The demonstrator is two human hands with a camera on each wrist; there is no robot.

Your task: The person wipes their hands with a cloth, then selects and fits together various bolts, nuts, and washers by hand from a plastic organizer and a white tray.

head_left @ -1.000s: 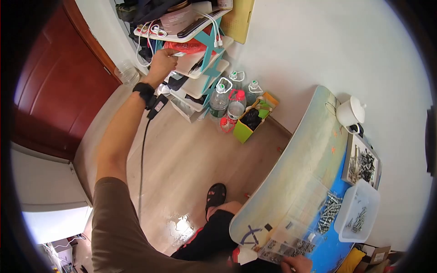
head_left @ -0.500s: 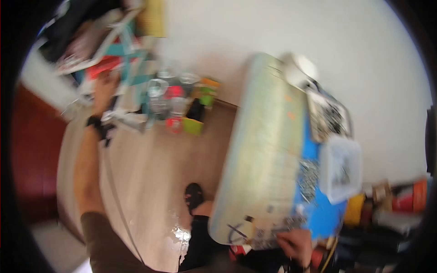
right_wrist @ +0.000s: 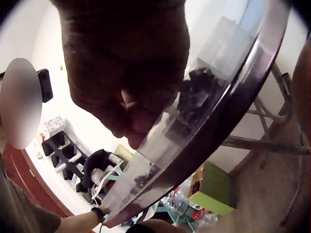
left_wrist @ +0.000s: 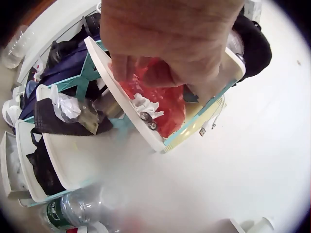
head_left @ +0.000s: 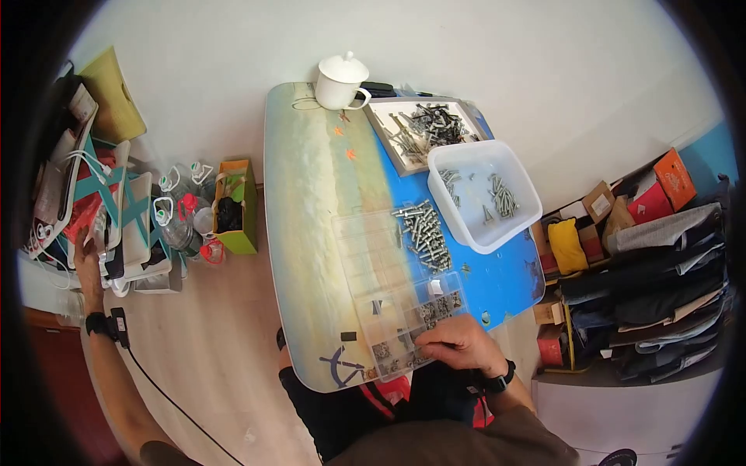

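Note:
At the far left, the left hand (head_left: 88, 272) reaches into a shelf rack beside a red plastic bag (head_left: 84, 211). In the left wrist view that hand (left_wrist: 167, 43) has bent fingers against the red bag (left_wrist: 170, 107), near crumpled white paper (left_wrist: 146, 106); whether it grips anything is hidden. The right hand (head_left: 462, 344), fingers loosely curled, rests at a clear compartment box (head_left: 365, 299) holding small metal parts. The right wrist view shows this hand (right_wrist: 126, 63) dark, its fingertips at the box wall. Bolts (head_left: 426, 237) lie above the box.
On the table (head_left: 303, 233) stand a white lidded cup (head_left: 339, 84), a tray of screws (head_left: 404, 159) and a translucent tub (head_left: 486, 233). Bottles (head_left: 177, 227) and a green-yellow box (head_left: 239, 233) are on the floor between rack and table. Folded clothes (head_left: 660, 287) are at the right.
The head view has swung right, bringing the whole table and the clothes into view. The left hand stays at the rack by the red bag; the right stays at the compartment box.

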